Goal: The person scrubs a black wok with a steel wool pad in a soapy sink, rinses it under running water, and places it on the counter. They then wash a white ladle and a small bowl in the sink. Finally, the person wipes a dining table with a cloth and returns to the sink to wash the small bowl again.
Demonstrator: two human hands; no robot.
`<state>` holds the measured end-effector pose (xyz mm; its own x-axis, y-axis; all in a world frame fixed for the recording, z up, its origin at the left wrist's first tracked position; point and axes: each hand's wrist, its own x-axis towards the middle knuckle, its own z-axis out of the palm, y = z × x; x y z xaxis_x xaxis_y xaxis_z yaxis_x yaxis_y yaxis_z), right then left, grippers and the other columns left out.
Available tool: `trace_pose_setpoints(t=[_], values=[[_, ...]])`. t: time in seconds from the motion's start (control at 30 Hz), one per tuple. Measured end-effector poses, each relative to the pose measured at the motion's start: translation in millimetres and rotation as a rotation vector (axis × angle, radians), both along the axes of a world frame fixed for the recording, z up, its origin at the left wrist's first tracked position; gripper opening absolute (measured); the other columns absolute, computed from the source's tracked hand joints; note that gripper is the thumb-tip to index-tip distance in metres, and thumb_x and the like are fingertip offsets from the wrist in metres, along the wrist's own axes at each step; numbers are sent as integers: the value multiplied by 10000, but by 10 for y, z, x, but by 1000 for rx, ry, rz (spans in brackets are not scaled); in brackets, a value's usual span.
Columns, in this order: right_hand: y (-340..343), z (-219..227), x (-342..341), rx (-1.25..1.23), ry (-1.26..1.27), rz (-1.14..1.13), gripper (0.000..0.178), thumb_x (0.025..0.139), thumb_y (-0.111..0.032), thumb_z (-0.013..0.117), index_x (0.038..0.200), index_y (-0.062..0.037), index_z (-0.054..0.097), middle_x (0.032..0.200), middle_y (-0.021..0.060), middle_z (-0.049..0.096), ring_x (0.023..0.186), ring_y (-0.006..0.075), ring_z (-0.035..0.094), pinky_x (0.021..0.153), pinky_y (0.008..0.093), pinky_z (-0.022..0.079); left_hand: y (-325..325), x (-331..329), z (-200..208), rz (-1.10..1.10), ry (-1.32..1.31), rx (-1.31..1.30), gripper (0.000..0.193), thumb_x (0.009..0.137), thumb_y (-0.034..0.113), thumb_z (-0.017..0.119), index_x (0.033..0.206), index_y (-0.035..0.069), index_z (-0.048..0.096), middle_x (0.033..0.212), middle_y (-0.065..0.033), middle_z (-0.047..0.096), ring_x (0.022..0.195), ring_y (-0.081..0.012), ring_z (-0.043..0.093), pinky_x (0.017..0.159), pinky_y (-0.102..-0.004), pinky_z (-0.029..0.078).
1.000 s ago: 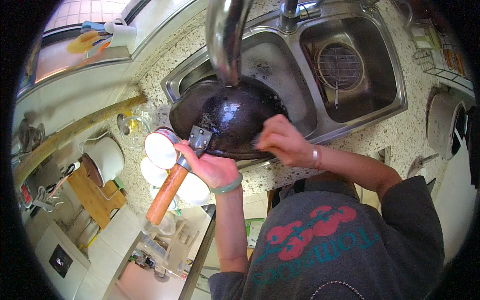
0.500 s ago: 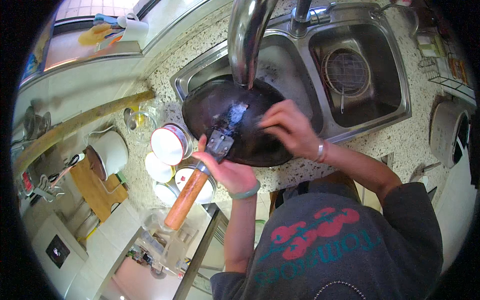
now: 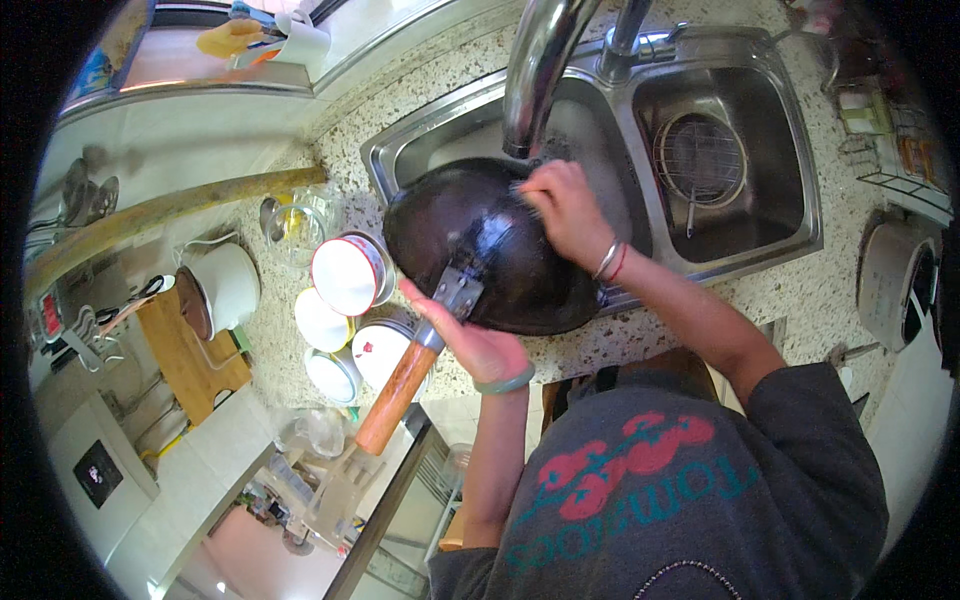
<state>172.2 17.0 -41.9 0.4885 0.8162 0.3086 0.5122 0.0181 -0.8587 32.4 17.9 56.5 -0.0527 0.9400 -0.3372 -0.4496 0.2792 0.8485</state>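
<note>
A dark wok (image 3: pixel 430 220) is held tilted over the front of the left sink basin, with its rounded outer side facing up and a wet sheen on it. My left hand (image 3: pixel 480 350) is closed around the wok where its metal bracket meets the wooden handle (image 3: pixel 395 395); some of those fingers are hidden beneath. With its fingers bunched, my right hand (image 3: pixel 572 215) presses on the wok's far right part. A small greyish bit shows at these fingertips, too little to name. The faucet spout (image 3: pixel 525 125) hangs just beyond the wok, close to my right hand.
In the right basin (image 3: pixel 735 215) lies a round wire rack (image 3: pixel 700 160). Stacked bowls (image 3: pixel 347 275) and a lidded-looking enamel dish (image 3: pixel 380 352) crowd the counter left of the wok, beside a glass jar (image 3: pixel 292 235). A white pot (image 3: pixel 225 285) stands farther left.
My right hand has moved away from me across the wok, toward its far side. The wok has tipped slightly, and its shine has shifted. My left hand keeps its hold by the handle.
</note>
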Motion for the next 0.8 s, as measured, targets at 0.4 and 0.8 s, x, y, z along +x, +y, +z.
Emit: trace_pose_setpoints(t=[0.4,0.8], values=[[240,-64,-128,68,-3,335,247,855,-147,520,1059,-43,614,1093,103,613,1055,281,559,895,357,421,-179,-138,-117,-8,-3,-351,445,940,387,470,1255,72,474,1276,-68,519,1135,-220,519,1005,-386,389],[-201,427,-312,39,71,459,286,872,-83,483,1150,-70,552,1231,109,529,1210,290,462,1012,410,356,-170,-268,-193,-71,-91,-377,463,952,394,427,1281,69,454,1282,-63,514,1145,-210,510,1013,-377,378]])
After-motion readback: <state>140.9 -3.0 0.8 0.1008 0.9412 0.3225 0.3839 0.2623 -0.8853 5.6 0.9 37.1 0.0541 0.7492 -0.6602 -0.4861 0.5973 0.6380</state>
